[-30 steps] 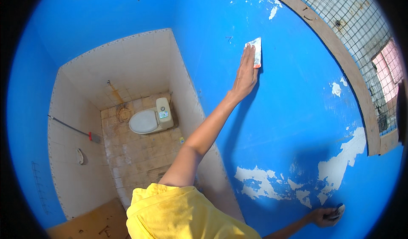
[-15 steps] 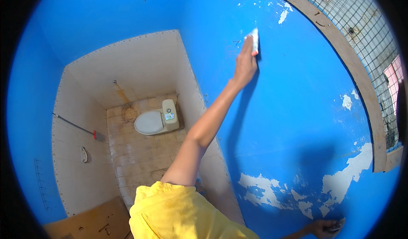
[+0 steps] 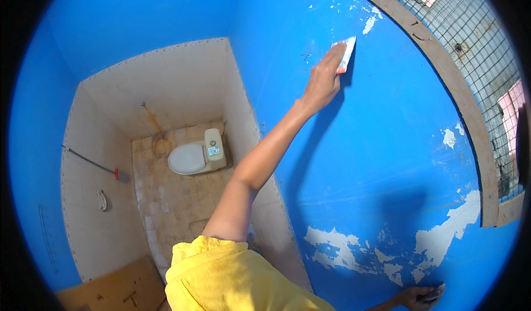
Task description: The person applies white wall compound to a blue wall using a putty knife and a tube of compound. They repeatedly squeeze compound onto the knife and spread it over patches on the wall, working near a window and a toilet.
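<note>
My left hand (image 3: 323, 81) is raised against the blue wall (image 3: 381, 128), its arm stretched out from a yellow sleeve. Its fingers grip a flat scraper (image 3: 347, 55), whitish with a red-orange corner, held against or very close to the paint. Peeled white patches (image 3: 369, 24) lie just above the scraper. Low at the right, my right hand (image 3: 412, 298) is closed around a dark tool with a pale edge (image 3: 434, 295), close to the wall; its kind cannot be made out. Larger bare patches (image 3: 448, 231) spread over the wall above that hand.
A wooden frame (image 3: 451, 92) with wire mesh (image 3: 470, 51) borders the wall at right. Below left, a toilet (image 3: 188, 159) stands on a stained tiled floor (image 3: 182, 200). A red-headed stick (image 3: 91, 161) leans by the tiled wall; a brown wooden board (image 3: 121, 283) is at lower left.
My left hand and the scraper have moved right along the wall, and more of the scraper's face shows. My right hand stays low by the wall. The whole view has shifted slightly.
</note>
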Demonstrator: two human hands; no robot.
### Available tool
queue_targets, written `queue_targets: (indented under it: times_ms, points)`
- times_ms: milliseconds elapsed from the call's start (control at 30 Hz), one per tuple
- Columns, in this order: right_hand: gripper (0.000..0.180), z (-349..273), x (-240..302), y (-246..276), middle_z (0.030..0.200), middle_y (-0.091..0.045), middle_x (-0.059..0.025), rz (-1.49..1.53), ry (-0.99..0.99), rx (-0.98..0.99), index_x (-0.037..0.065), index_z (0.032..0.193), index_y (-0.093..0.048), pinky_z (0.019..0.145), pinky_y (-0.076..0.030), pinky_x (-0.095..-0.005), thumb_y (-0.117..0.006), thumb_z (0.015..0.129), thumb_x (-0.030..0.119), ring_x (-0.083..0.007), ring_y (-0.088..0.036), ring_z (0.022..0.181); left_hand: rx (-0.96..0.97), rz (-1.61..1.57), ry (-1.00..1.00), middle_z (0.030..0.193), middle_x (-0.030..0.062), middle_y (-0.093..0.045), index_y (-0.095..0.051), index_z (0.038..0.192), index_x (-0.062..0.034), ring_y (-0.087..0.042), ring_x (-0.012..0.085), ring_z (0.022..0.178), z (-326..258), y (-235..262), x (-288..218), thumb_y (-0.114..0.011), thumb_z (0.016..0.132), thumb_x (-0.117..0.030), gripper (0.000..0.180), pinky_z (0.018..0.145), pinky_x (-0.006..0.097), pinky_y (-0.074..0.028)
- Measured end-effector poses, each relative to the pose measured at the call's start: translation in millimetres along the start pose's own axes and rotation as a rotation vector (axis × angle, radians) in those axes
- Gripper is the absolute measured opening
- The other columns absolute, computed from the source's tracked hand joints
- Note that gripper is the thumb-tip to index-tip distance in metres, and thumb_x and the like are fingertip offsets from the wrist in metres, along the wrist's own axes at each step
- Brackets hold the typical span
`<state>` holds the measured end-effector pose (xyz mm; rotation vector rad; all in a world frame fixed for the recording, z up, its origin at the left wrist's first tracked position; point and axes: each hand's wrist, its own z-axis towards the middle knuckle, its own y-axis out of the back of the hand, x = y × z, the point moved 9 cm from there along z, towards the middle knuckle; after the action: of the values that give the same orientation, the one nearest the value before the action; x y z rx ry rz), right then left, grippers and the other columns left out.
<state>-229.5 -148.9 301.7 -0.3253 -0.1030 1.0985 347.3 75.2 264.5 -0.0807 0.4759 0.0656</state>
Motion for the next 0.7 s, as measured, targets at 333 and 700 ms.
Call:
queue_targets:
  times_ms: [333,700]
  points:
    - [0.047,1,2,-1,0.086,-0.057,-0.0108,0.019,-0.015,-0.009,-0.006,0.108,-0.051,0.057,-0.042,-0.0313,-0.064,0.089,0.035,-0.0174,-0.048,0.063,-0.059,0.101,-0.003,0.126,0.029,-0.051,-0.049,0.126,0.0058,-0.051,0.0441,0.115,80,12,35,-0.049,0.079,0.005,0.047,0.1,0.044,-0.042]
    - [0.047,1,3,-1,0.089,-0.061,-0.0124,-0.089,0.011,-0.014,-0.005,0.107,-0.052,0.057,-0.043,-0.0313,-0.064,0.089,0.037,-0.0192,-0.051,0.064,-0.157,0.148,-0.083,0.125,0.0261,-0.053,-0.049,0.127,0.0034,-0.054,0.0426,0.111,101,7,16,-0.049,0.078,0.006,0.048,0.095,0.043,-0.046]
